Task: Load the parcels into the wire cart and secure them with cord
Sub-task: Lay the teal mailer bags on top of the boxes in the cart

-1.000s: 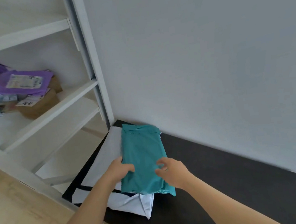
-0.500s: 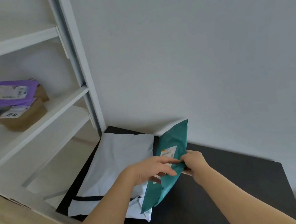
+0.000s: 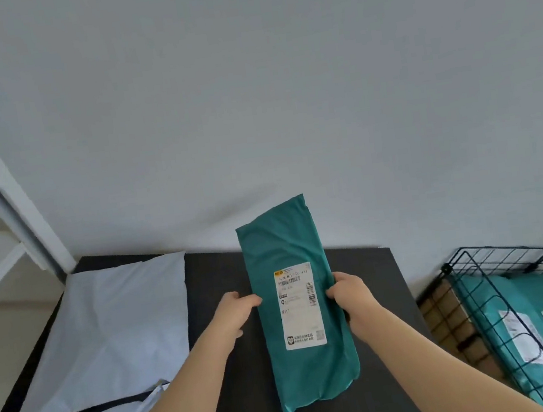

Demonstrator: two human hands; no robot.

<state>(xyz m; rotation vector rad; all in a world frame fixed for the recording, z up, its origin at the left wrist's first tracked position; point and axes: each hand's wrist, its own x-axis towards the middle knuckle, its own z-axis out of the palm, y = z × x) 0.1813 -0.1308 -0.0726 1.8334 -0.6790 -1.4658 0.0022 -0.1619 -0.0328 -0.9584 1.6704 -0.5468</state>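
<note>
A second before, the teal plastic mailer parcel [image 3: 278, 239] lay flat on the pale grey poly mailer bag [image 3: 114, 330], plain side up, with your hands on top of it. By this moment you had lifted it off, turned it over and brought it to the right. It was then held upright over the black tabletop [image 3: 376, 278], clear of the pale bag, its label facing you.

Your left hand [image 3: 237, 310] pinched its left edge and your right hand [image 3: 347, 294] was curled round its right edge. Your view had swung right too, bringing in the black wire cart [image 3: 468, 269], just beside the tabletop. Other teal parcels [image 3: 538, 326] were already lying in it.

I judge that this parcel was on its way to the cart and that the pale bag was yet to be loaded. No cord showed anywhere, so the tying was not begun.

The white shipping label [image 3: 302, 322] carried a small yellow logo at its top left corner. Below that were a barcode, a line of code and a second barcode down the right side. A black badge with Chinese characters sat at its foot. The print was too small and blurred to read with certainty. The labels on the parcels in the cart were unreadable.
</note>
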